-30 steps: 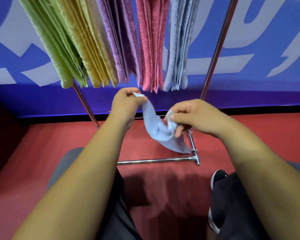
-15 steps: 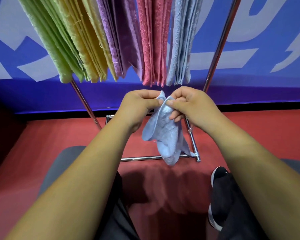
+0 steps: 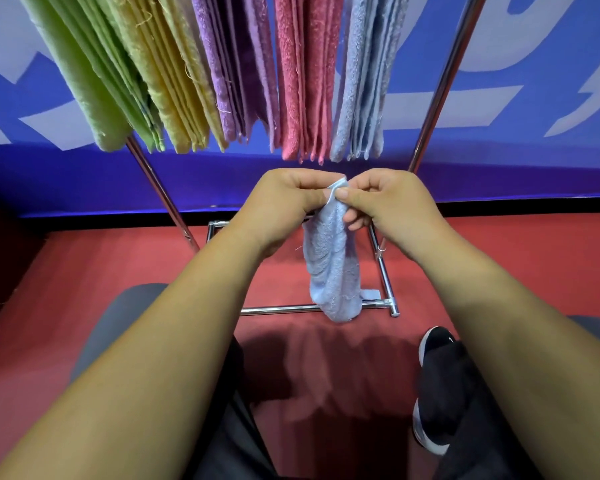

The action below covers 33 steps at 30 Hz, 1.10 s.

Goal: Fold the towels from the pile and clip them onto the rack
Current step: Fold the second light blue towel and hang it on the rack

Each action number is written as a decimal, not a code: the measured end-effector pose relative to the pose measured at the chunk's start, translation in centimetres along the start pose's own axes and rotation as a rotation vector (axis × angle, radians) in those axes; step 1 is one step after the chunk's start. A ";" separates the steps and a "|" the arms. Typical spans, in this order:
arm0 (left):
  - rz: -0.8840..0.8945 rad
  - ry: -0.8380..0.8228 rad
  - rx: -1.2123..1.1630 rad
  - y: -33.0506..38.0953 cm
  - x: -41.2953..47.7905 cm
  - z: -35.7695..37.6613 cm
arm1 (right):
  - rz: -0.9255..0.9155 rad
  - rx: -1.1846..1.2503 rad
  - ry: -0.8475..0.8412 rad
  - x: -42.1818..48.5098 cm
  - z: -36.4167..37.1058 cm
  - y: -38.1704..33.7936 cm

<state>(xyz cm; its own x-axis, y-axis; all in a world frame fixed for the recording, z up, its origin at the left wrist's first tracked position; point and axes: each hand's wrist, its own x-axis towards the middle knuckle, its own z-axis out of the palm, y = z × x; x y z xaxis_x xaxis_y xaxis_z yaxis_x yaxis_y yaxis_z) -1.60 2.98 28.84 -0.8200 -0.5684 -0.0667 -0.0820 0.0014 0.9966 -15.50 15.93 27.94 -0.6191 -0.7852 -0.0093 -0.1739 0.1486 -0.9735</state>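
Head cam: both hands are up in front of the chrome metal rack. Left hand and right hand sit knuckle to knuckle, fingers curled and pinching the top edge of a small light-blue terry towel, which dangles between them above the red floor. Green, yellow, purple, pink and blue folded towels hang on the rack just above.

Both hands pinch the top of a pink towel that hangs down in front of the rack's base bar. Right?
No: in the head view the towel is light blue, not pink. The left hand and right hand both pinch its top, and it hangs down in front of the rack's base bar.
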 end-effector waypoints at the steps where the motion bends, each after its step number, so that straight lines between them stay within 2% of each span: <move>1: -0.006 -0.010 -0.004 0.1 0.0 0.0 | 0.005 0.012 0.001 0.0 0.0 0.0; 9: -0.013 -0.066 -0.028 0.4 -0.1 -0.5 | 0.074 0.174 0.002 -0.2 0.0 -0.1; 15: -0.015 -0.169 -0.073 0.8 -0.2 -1.3 | 0.193 0.206 -0.152 -0.5 -1.0 -0.5; 22: 0.063 -0.260 0.016 0.5 -0.2 -1.5 | 0.337 0.221 -0.267 -1.0 -1.3 0.1; 29: 0.087 -0.269 0.062 0.9 -0.4 -1.1 | 0.404 0.238 -0.351 -1.0 -1.9 0.7; 33: 0.157 -0.210 0.077 1.0 -0.2 -1.2 | 0.384 0.293 -0.345 -0.9 -1.7 0.5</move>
<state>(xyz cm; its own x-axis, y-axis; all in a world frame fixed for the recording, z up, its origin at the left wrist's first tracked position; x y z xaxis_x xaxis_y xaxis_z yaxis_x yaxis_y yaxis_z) -0.84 2.08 29.89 -0.9250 -0.3731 0.0724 0.0197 0.1431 0.9895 -16.33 17.69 27.83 -0.3029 -0.8652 -0.3995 0.2621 0.3274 -0.9078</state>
